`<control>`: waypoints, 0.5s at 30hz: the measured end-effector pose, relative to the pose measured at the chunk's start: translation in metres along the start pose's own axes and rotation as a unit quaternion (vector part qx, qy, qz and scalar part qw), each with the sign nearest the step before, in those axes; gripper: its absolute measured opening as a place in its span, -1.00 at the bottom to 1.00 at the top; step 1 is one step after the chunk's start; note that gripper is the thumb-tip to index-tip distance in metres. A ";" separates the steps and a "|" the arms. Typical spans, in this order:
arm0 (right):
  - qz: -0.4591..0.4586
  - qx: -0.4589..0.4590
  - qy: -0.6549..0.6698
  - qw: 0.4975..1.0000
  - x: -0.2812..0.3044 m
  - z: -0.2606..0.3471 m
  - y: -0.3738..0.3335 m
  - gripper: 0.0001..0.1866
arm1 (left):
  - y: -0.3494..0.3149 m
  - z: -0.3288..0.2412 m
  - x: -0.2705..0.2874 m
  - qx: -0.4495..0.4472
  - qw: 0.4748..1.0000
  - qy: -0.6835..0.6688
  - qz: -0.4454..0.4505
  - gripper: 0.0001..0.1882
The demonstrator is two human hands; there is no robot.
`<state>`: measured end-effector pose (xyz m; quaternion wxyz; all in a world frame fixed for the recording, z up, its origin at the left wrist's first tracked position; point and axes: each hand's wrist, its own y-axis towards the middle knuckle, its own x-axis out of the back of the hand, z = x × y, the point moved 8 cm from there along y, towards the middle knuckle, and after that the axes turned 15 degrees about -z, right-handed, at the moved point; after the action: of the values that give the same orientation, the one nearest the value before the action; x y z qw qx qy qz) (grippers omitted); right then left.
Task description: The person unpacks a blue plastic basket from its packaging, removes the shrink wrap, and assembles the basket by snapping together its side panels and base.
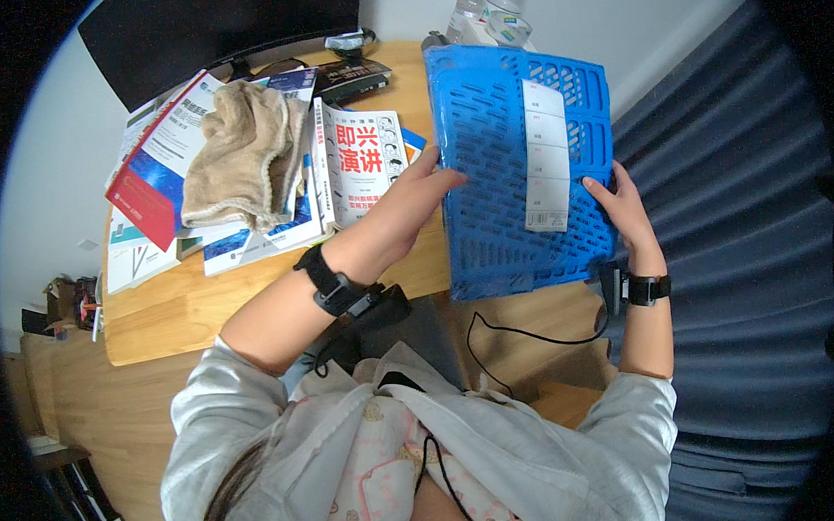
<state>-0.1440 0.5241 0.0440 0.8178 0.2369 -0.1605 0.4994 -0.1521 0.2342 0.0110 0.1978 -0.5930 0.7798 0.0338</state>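
Between my two hands stands a blue perforated plastic file holder (487, 166), in what looks like clear wrapping, with a white label strip (547, 187) down its face. My left hand (425, 188) grips its left edge, thumb on the front and the other fingers mostly hidden. At the right edge, my right hand (625, 207) holds it with the thumb in front and fingers behind. The holder is raised upright over the right end of the wooden desk (162, 324). Left of my left hand lies a white book (363, 152) with red lettering.
A beige fuzzy cloth (239, 156) lies on spread books and papers (160, 145). Behind them stands a black monitor (216, 33), with dark books (356, 82) nearby. Clear bottles (468, 11) are at the back. A dark curtain (727, 204) hangs at the right; a black cable (530, 337) loops below.
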 end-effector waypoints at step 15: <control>0.117 -0.012 -0.015 0.993 -0.057 0.027 -0.027 -0.32 | -0.030 -0.034 0.063 -0.057 0.997 0.038 -0.044 -0.52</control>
<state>-0.1463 0.4569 0.0318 0.7542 0.2142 -0.2055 0.5858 -0.1467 0.1580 0.0254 0.1354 -0.6378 0.7568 0.0466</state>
